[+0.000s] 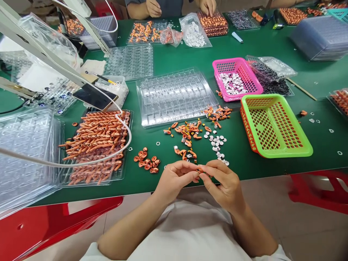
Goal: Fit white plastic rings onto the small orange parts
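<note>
Held part: a small orange plastic piece point(199, 169) is sitting pinched between the fingertips of both hands, just past the near edge of the green table point(190, 54).
Left hand point(174, 179): fingers are curling in, thumb and forefinger gripping the piece from the left.
Right hand point(224, 183): fingers are bending inward, tips gripping the same piece from the right.
Loose parts: orange pieces point(187, 132) are lying scattered just beyond the hands, with small white discs point(217, 143) to their right and a little cluster of orange rings point(146, 162) to their left.
Clear tray, centre point(175, 96): its moulded pockets are showing nothing inside.
Clear tray, left point(95, 145): it is holding rows of long orange parts; a white cable point(123, 143) is looping across it.
Green basket point(274, 125): standing right of the loose parts, showing bare mesh.
Pink basket point(236, 78): farther back, holding white discs.
Far side: another person's hands point(153, 8) are resting by trays of orange parts point(213, 23) and a bag of white pieces point(194, 34).
</note>
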### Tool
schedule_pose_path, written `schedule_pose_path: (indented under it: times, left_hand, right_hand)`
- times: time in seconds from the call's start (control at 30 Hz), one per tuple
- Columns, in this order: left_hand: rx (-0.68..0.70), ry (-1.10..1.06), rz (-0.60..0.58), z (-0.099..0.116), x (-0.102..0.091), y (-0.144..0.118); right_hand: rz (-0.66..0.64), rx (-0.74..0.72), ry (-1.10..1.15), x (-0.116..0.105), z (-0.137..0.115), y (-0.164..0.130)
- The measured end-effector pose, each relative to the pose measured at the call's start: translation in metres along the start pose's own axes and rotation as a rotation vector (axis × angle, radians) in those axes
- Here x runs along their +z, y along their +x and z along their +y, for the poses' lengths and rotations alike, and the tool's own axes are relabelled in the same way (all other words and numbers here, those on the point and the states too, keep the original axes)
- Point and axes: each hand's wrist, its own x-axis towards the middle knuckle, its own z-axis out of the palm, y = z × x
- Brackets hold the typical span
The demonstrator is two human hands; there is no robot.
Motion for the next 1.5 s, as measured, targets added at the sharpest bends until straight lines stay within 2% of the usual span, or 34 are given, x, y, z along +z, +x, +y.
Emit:
schedule_pose_path:
  times: [0.27,0.63,0.97,1.23,1.5]
  left_hand:
    - [0.082,0.051,0.031,-0.006,0.002,0.000]
    - [0.092,-0.081,-0.011,-0.022,-0.002,-0.001]
    - [0.037,-0.127,-0.030,-0.015,0.002,-0.004]
    - [0.008,-0.177,-0.039,-0.012,0.005,-0.004]
    - [0.050,-0.166,0.000,-0.012,0.008,-0.006]
  right_hand:
    - [-0.044,-0.029,-0.079,-0.003,-0.001,-0.002]
    - [0.006,0.043,0.047,0.003,-0.001,-0.003]
    - [0.040,-0.030,-0.061,0.001,-0.004,-0.006]
    - [0.028,-0.120,-0.125,0.004,0.003,-0.013]
    - [-0.026,-0.110,-0.110,0.003,0.003,-0.013]
